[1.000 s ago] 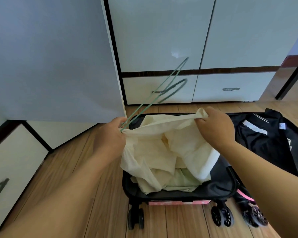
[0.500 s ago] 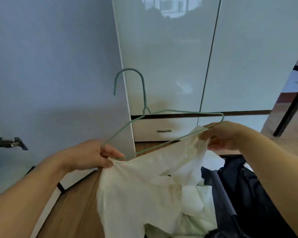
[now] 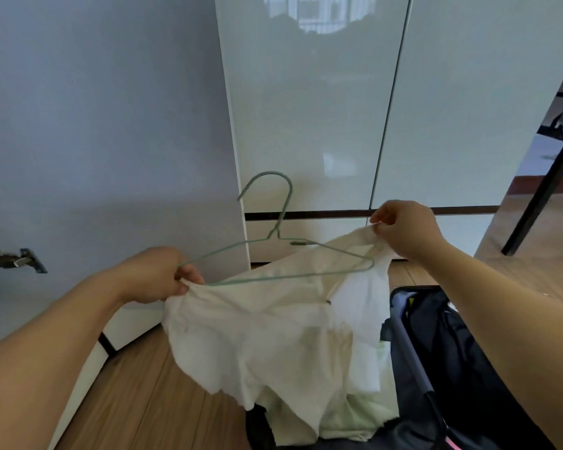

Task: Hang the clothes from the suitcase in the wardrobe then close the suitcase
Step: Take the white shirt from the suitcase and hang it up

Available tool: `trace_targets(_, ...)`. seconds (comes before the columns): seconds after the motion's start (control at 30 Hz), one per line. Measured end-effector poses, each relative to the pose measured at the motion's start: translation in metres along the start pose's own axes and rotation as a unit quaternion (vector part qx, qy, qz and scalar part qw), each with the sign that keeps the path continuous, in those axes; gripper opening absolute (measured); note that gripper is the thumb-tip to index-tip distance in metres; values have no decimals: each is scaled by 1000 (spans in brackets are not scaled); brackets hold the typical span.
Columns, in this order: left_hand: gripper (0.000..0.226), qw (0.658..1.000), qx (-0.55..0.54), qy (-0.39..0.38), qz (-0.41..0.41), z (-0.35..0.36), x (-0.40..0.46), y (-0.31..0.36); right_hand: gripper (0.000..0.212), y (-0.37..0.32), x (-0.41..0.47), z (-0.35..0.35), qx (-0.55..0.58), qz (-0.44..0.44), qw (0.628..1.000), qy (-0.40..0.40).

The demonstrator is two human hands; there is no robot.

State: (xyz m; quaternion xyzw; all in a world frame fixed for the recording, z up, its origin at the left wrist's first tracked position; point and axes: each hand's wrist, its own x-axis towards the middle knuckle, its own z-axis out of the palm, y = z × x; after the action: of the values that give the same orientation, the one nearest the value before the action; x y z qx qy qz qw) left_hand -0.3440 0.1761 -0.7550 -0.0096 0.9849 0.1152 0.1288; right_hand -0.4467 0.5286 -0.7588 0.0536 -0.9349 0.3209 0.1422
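A cream garment (image 3: 264,332) hangs spread between my two hands above the open black suitcase (image 3: 436,368). My left hand (image 3: 156,276) grips the garment's left edge together with the left end of a thin green wire hanger (image 3: 283,251). The hanger stands upright with its hook up, its right end lying over the cloth. My right hand (image 3: 403,232) pinches the garment's upper right corner, just above the hanger's right tip. Pale green cloth (image 3: 361,420) lies in the suitcase under the garment. Dark clothes (image 3: 442,339) fill the suitcase's right half.
An open wardrobe door (image 3: 111,141) stands at the left with a metal hinge (image 3: 13,259) on it. Glossy white wardrobe doors (image 3: 322,108) are straight ahead, drawers below them. Wooden floor (image 3: 150,401) lies below. A black table leg (image 3: 540,196) slants at the right.
The garment has been lifted out of the suitcase and spread wider. The hanger turned upright, and my right hand rose a little, pinching the corner above the hanger's right tip.
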Motion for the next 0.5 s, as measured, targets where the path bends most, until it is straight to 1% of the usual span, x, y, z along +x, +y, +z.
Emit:
trace_targets(0.07, 26, 999, 37, 30, -2, -3, 1, 9, 16, -3, -5, 4, -123, -53, 988, 74)
trace_targets(0.1, 25, 999, 21, 25, 2, -5, 0, 12, 16, -2, -7, 4, -158, -61, 981, 91)
trace_targets(0.13, 25, 1000, -20, 11, 4, -7, -3, 15, 16, 1, -9, 3, -184, -59, 977, 94)
trace_targets(0.2, 28, 992, -123, -11, -1, -12, -13, 19, 17, 9, -11, -2, -222, -40, 971, 77)
trace_targets(0.23, 29, 990, -139, -12, -6, -15, -17, 20, 17, 14, -11, -4, -242, -33, 968, 61)
trace_targets(0.3, 27, 996, -89, 7, -25, -18, -19, 23, 17, 17, -13, -8, -252, -17, 967, 32)
trace_targets(0.4, 25, 996, 51, 43, -56, -19, -14, 37, 13, 6, -14, -10, -211, 13, 977, 19)
trace_targets(0.43, 26, 992, 83, 64, -63, -18, -12, 44, 9, -1, -14, -11, -160, 27, 987, -12)
trace_targets(0.47, 26, 989, 94, 86, -68, -17, -10, 51, 4, -10, -14, -14, -72, 48, 994, -73)
trace_targets(0.5, 26, 989, 80, 105, -68, -15, -9, 57, 4, -20, -18, -18, 41, 78, 984, -157)
